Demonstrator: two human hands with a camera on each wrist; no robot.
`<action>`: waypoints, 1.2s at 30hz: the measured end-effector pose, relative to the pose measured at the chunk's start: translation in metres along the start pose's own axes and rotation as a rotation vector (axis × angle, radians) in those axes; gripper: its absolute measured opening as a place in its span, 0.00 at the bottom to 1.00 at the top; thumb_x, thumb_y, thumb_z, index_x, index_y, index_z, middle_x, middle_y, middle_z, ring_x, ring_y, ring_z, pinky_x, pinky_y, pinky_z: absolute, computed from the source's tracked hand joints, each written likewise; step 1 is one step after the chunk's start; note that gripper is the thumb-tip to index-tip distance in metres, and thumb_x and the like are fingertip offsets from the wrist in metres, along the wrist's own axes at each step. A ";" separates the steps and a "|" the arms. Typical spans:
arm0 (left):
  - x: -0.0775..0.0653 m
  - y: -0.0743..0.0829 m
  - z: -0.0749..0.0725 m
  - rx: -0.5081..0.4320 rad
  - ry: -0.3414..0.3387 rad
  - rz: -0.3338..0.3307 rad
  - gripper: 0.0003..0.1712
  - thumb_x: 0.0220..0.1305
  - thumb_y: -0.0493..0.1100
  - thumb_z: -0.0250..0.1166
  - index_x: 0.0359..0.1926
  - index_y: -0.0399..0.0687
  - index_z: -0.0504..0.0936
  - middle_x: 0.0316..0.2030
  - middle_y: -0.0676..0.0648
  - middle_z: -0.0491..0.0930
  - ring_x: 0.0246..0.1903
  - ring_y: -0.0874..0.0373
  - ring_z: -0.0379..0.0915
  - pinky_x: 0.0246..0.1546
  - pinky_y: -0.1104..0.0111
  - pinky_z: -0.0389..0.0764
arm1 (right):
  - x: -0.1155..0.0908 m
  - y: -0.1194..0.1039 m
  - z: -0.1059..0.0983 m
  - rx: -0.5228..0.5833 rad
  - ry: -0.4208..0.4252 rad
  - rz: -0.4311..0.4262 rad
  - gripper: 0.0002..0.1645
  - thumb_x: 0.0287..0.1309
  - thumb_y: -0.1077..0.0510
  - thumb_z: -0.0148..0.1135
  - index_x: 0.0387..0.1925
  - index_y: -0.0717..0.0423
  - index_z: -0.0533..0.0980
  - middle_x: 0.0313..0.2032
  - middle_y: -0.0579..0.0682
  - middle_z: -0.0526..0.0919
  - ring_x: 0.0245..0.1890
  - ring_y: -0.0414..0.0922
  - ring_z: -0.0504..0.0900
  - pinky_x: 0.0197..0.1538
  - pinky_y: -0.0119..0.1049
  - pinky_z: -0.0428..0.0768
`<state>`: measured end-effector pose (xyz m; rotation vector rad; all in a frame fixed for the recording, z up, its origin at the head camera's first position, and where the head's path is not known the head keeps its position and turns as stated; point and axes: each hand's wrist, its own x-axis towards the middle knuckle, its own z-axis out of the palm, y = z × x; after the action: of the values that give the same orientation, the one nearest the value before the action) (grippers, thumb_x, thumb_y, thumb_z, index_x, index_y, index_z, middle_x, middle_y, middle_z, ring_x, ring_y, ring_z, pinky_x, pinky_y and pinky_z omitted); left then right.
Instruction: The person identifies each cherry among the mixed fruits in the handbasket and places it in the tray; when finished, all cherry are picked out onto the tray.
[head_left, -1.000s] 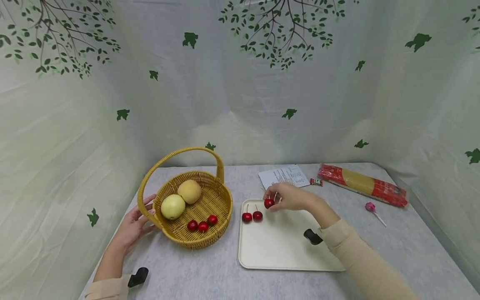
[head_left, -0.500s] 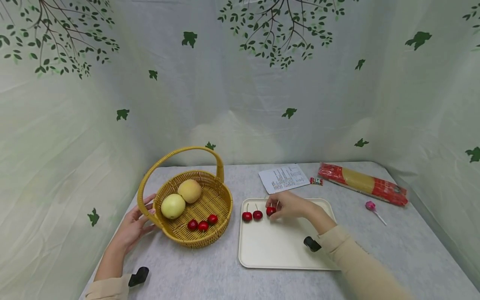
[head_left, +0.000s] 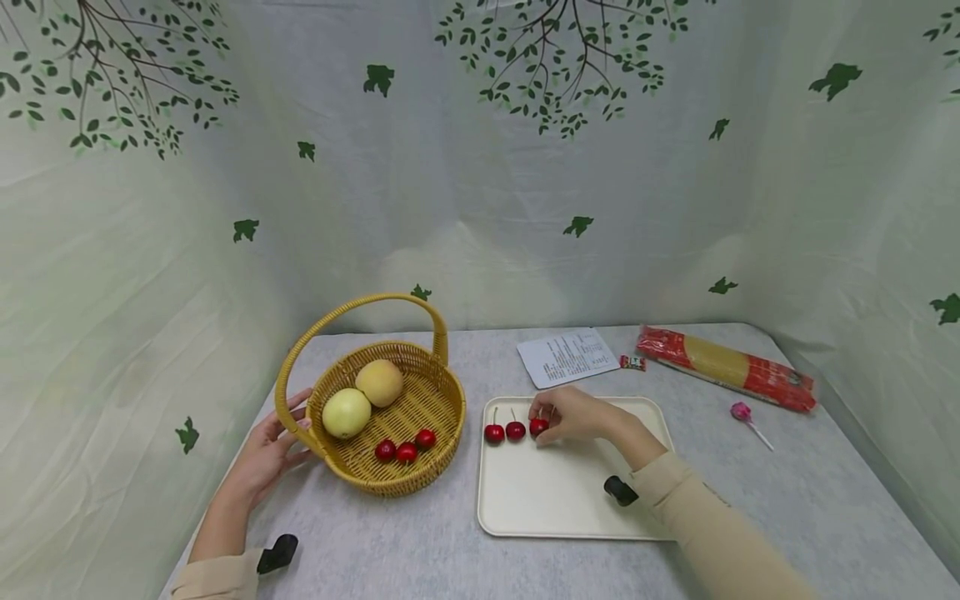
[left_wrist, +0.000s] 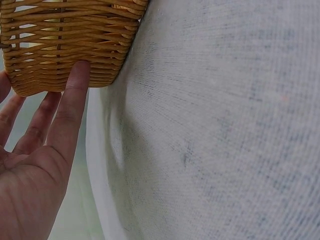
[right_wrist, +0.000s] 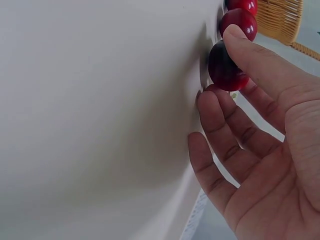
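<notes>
My right hand pinches a dark red cherry between thumb and fingers, low over the cream tray. Two more cherries lie in a row to its left, the middle cherry and the end cherry, stems up. At the far left, my left hand rests its fairly straight fingers against the side of a yellow wicker basket; the left wrist view shows the thumb touching the weave. Inside the basket are a yellow-green round fruit, a peach-coloured fruit and three cherries.
Behind the tray lies a printed white card, with a small red wrapped sweet beside it. A long red-and-yellow packet lies at the back right. In front of it is a pink lollipop. The basket's tall handle arches upward.
My right hand has brought its cherry down and nearer, into line with the other two on the tray, then shifted it slightly left. The left hand and basket stay where they were.
</notes>
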<state>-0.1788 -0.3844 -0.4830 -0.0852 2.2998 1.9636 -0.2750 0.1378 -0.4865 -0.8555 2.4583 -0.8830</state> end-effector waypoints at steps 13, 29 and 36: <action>0.001 -0.002 -0.001 -0.002 -0.009 0.012 0.39 0.83 0.46 0.59 0.87 0.52 0.54 0.59 0.65 0.75 0.55 0.74 0.80 0.50 0.67 0.88 | -0.001 -0.004 -0.002 -0.006 -0.004 0.017 0.18 0.58 0.56 0.82 0.47 0.53 0.83 0.38 0.47 0.84 0.37 0.39 0.79 0.43 0.31 0.80; 0.001 -0.001 -0.001 0.009 -0.015 0.020 0.40 0.83 0.47 0.59 0.87 0.52 0.53 0.60 0.65 0.75 0.55 0.74 0.80 0.51 0.67 0.88 | 0.002 -0.031 -0.028 -0.059 -0.006 -0.025 0.22 0.64 0.54 0.78 0.56 0.57 0.83 0.44 0.53 0.86 0.42 0.43 0.81 0.47 0.36 0.82; 0.000 -0.002 -0.002 -0.008 -0.008 0.007 0.40 0.83 0.46 0.59 0.87 0.52 0.54 0.59 0.65 0.76 0.55 0.73 0.81 0.50 0.67 0.88 | 0.028 -0.093 -0.045 -0.138 -0.053 -0.124 0.17 0.70 0.51 0.72 0.57 0.50 0.82 0.43 0.49 0.86 0.43 0.43 0.84 0.49 0.36 0.85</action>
<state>-0.1790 -0.3863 -0.4846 -0.0696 2.2907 1.9728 -0.2815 0.0816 -0.3957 -1.0756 2.4646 -0.7273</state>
